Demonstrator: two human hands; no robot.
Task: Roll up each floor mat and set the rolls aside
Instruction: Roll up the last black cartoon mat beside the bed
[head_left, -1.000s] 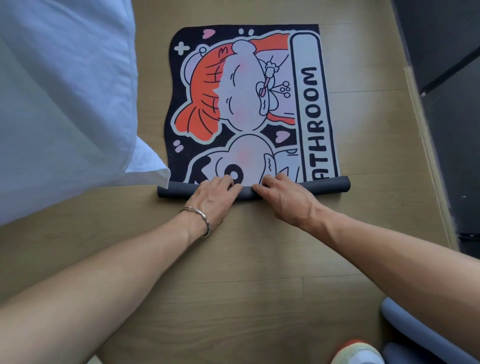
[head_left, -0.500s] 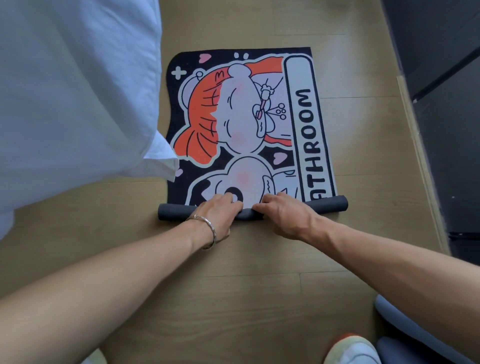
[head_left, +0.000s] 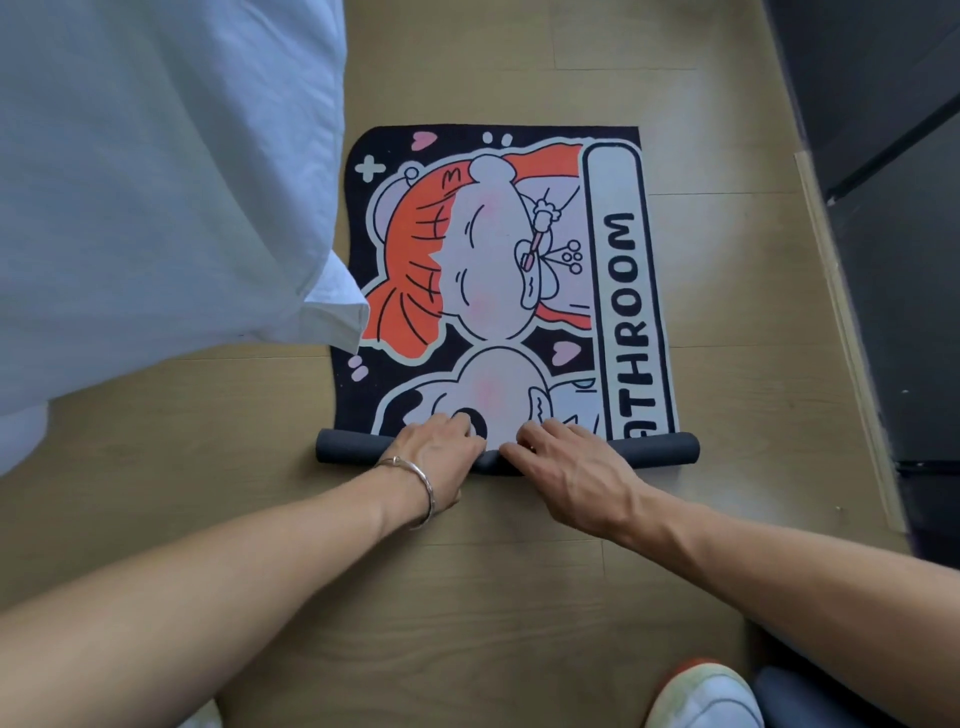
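A cartoon floor mat with orange, white and black print and the letters "THROOM" lies flat on the wooden floor. Its near end is wound into a thin dark grey roll lying across the floor. My left hand and my right hand sit side by side on the middle of that roll, fingers curled over its top onto the printed face. A silver bracelet circles my left wrist.
A white bedsheet hangs at the left and overlaps the mat's left edge. A dark wall or cabinet runs along the right. My shoe and a dark grey object are at the bottom right.
The roll has advanced a little up the mat: less of the lettering shows than a second ago. Both hands stayed on the roll's middle. The camera view shifted.
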